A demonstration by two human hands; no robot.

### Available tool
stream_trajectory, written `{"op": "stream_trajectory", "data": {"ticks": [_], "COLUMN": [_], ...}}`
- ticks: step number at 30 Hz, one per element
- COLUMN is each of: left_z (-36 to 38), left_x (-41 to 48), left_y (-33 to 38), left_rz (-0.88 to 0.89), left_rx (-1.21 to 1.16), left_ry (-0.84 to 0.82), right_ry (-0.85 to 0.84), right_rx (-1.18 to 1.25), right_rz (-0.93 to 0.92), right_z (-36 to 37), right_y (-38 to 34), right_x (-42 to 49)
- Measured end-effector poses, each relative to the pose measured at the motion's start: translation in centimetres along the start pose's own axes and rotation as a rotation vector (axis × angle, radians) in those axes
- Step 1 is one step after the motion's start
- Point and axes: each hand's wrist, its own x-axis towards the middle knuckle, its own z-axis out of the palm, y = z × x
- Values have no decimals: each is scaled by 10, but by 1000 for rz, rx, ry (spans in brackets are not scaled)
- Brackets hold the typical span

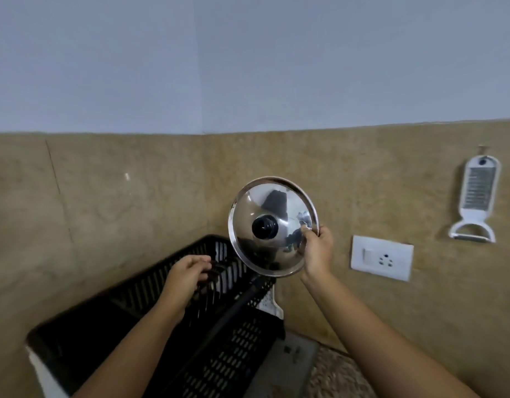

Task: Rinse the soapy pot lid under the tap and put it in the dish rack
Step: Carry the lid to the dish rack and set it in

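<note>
A round steel pot lid (272, 202) with a black knob at its centre is held up on edge, its top facing me. My right hand (317, 251) pinches its right rim. The lid hangs above the far right corner of a black slotted dish rack (239, 346). My left hand (187, 275) reaches into the rack with its fingers curled around something dark inside; what it is cannot be made out. A long black handle (231, 317) leans across the rack below the lid. No tap is in view.
A tan stone backsplash runs behind the rack. A white switch and socket plate (381, 257) is on the wall to the right of the lid. A white grater-peeler (476, 199) hangs further right. A speckled counter (334, 377) lies at bottom right.
</note>
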Motion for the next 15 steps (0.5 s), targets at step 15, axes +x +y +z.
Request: {"op": "stream_trajectory", "data": {"ticks": [15], "left_z": [-7], "left_x": [49], "left_y": [-23], "left_rz": [-169], "left_rx": [-123], "left_ry": [-44], "right_ry": [-2], "right_rx": [-94], "right_rz": [57], "right_z": [78], "right_y": [84], "right_x": [86]}}
